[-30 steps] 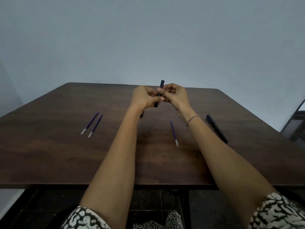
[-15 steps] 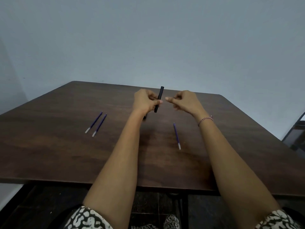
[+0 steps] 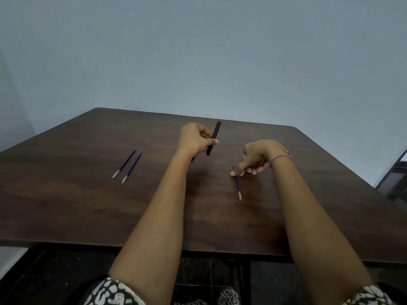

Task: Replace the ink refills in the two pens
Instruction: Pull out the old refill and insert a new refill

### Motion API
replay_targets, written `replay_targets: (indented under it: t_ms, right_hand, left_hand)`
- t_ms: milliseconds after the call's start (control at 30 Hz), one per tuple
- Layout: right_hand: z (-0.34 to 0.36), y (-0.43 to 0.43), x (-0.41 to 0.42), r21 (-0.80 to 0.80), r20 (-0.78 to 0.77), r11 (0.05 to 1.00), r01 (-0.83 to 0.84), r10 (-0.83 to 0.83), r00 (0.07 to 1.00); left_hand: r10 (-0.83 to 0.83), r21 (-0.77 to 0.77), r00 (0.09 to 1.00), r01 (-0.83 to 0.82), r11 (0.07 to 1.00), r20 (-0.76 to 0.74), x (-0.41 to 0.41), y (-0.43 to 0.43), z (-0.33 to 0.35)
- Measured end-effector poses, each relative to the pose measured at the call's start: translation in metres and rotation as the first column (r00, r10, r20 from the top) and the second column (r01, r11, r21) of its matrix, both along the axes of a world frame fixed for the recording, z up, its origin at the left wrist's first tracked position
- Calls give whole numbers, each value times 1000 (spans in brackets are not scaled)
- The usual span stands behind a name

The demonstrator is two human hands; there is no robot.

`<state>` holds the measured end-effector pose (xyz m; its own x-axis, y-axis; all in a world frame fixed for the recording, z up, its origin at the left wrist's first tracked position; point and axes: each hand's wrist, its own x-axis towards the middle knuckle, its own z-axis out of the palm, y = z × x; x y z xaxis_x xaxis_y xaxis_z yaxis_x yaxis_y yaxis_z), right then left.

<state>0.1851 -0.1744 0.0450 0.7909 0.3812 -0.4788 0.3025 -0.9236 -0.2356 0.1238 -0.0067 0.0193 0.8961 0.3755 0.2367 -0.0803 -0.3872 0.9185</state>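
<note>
Pen barrel [image 3: 215,135] is black, refills [image 3: 132,167] purple, table [image 3: 66,205] dark brown, sleeves [image 3: 112,292] black-and-white blotched.

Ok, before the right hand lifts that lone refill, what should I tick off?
1. Pen barrel gripped in the left hand, clear of the table: ok.
2. Right hand down at the single refill, fingertips at its far end: ok.
3. Single refill actually pinched: cannot tell.
4. Barrel's lower end open and empty: cannot tell.
5. Pair of refills lying to the left, out of both hands' way: ok.
6. Second pen in sight: not ok, none visible.
</note>
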Motion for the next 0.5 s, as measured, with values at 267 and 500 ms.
replay_targets:
  t_ms: [267,500]
  right_hand:
    - [-3,1,0,78,-57,995,62,-58,997]
    - [-3,2,-5,103,-21,991,85,-84,996]
  left_hand:
    - [-87,42,992,91,995,-90,2,-5,-3]
    - [-95,62,991,101,993,-98,1,-5,-2]
